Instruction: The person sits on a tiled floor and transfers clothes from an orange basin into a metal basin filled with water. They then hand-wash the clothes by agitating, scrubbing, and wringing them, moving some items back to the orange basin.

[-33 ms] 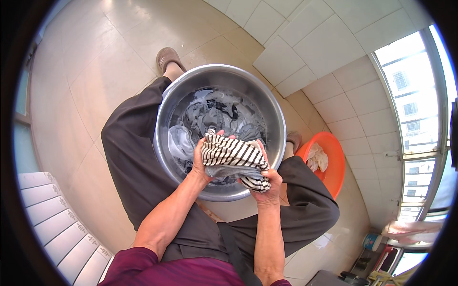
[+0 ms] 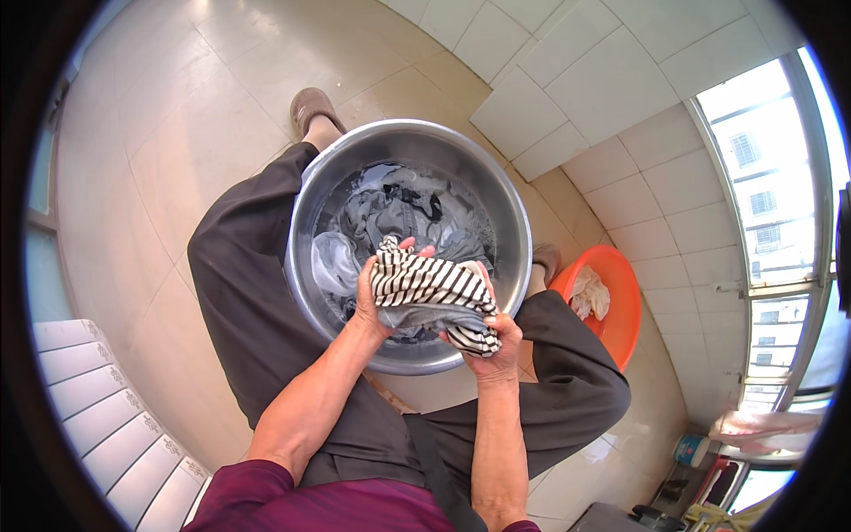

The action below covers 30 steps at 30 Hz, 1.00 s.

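A black-and-white striped garment (image 2: 430, 285) is stretched between my hands over the near part of a round metal basin (image 2: 501, 191). My left hand (image 2: 367, 303) grips its left end, with some fingertips showing past the far edge. At the lower right, my right hand (image 2: 502, 350) is closed around the bunched other end, thumb on top. A grey fold of cloth (image 2: 425, 316) runs along the near side of the stripes. Beyond, dark and grey clothes (image 2: 381, 217) lie soaking in the basin's water. A pale, thin cloth (image 2: 334, 263) floats at the left wall.
The basin stands between my legs in dark trousers (image 2: 257, 266). To the right, an orange basin (image 2: 628, 310) holds a cream cloth (image 2: 589, 293). White tiled wall (image 2: 620, 80) rises at the far right. A white slatted surface (image 2: 102, 399) is at the lower left.
The left end of the striped garment has shifted slightly left and up with my left hand. My right hand keeps its hold in nearly the same place.
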Available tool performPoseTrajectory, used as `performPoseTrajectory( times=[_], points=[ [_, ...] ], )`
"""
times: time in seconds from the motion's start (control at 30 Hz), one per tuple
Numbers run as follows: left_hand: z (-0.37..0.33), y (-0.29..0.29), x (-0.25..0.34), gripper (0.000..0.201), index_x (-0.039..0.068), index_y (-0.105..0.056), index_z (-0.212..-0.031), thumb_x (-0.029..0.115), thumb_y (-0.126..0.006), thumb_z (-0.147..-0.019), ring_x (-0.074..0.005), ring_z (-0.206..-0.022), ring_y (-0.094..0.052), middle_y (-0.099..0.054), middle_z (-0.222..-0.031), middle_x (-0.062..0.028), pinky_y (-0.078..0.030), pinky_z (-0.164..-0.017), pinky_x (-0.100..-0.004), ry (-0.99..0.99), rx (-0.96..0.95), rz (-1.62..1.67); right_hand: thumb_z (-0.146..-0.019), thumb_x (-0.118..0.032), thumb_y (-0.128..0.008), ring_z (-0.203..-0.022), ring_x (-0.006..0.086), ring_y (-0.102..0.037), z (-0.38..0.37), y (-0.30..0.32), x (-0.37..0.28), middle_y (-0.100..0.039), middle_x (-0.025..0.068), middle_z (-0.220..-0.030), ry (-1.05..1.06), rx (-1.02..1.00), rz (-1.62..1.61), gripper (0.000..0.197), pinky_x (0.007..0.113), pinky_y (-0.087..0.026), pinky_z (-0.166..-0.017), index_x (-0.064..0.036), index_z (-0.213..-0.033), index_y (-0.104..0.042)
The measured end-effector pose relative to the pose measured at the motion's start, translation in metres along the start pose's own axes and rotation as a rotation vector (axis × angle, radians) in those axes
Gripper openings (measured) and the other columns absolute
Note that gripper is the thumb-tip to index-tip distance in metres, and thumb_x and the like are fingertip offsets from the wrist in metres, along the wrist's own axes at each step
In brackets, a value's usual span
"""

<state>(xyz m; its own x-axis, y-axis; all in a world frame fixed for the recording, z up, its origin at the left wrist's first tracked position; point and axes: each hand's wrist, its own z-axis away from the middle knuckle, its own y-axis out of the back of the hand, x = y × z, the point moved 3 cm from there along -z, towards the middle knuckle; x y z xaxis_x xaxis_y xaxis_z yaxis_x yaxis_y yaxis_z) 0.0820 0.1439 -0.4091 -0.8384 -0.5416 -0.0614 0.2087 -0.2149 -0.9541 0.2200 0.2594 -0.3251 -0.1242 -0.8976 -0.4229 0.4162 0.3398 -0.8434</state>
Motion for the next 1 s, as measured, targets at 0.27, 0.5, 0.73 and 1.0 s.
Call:
performPoseTrajectory(
  times=[0.27,0.5,0.73,1.0],
  points=[
    [0.024,-0.028,-0.021,0.059,0.002,-0.059,-0.143,0.023,-0.075,-0.091,-0.0250,-0.129,-0.058,-0.060,-0.143,-0.0142,-0.047,-0.112,-0.0410,-0.427,-0.075,-1.298,-0.096,-0.081,-0.048,-0.099,0.0269,-0.077,-0.037,0.050,0.017,-0.076,0.0104,-0.118,-0.154,0.159,-0.121,0.085,0.044,-0.068,-0.071,-0.0066,-0.133,-0.066],
    [0.031,-0.018,-0.037,0.054,0.007,-0.065,-0.119,0.020,-0.086,-0.071,-0.0479,-0.117,-0.057,-0.054,-0.134,-0.0253,-0.052,-0.095,-0.0546,-0.960,0.006,-1.957,-0.106,-0.052,-0.060,-0.110,0.0161,-0.071,-0.047,0.056,0.043,-0.073,0.0020,-0.121,-0.112,0.401,0.322,0.047,0.034,-0.058,-0.093,-0.0114,-0.130,-0.067],
    [-0.009,0.035,-0.014,0.027,-0.005,-0.069,-0.089,0.021,-0.068,-0.092,-0.0306,-0.075,-0.071,-0.070,-0.080,-0.0211,-0.053,-0.072,-0.0450,-0.514,0.568,-1.445,-0.102,-0.022,-0.060,-0.076,0.0083,-0.065,-0.043,0.081,0.063,-0.067,-0.0004,-0.092,-0.050,0.438,0.586,0.030,0.027,-0.056,-0.064,-0.0095,-0.128,-0.063],
    [-0.017,0.072,-0.011,0.042,0.002,-0.073,-0.111,0.038,-0.070,-0.090,-0.0417,-0.103,-0.070,-0.072,-0.111,-0.0250,-0.053,-0.093,-0.0514,-0.348,0.542,-1.805,-0.092,-0.012,-0.070,-0.108,0.0357,-0.068,-0.020,0.055,0.013,-0.063,0.0145,-0.126,0.167,0.256,1.854,0.038,0.044,-0.053,-0.098,-0.0146,-0.129,-0.068]
  ],
)
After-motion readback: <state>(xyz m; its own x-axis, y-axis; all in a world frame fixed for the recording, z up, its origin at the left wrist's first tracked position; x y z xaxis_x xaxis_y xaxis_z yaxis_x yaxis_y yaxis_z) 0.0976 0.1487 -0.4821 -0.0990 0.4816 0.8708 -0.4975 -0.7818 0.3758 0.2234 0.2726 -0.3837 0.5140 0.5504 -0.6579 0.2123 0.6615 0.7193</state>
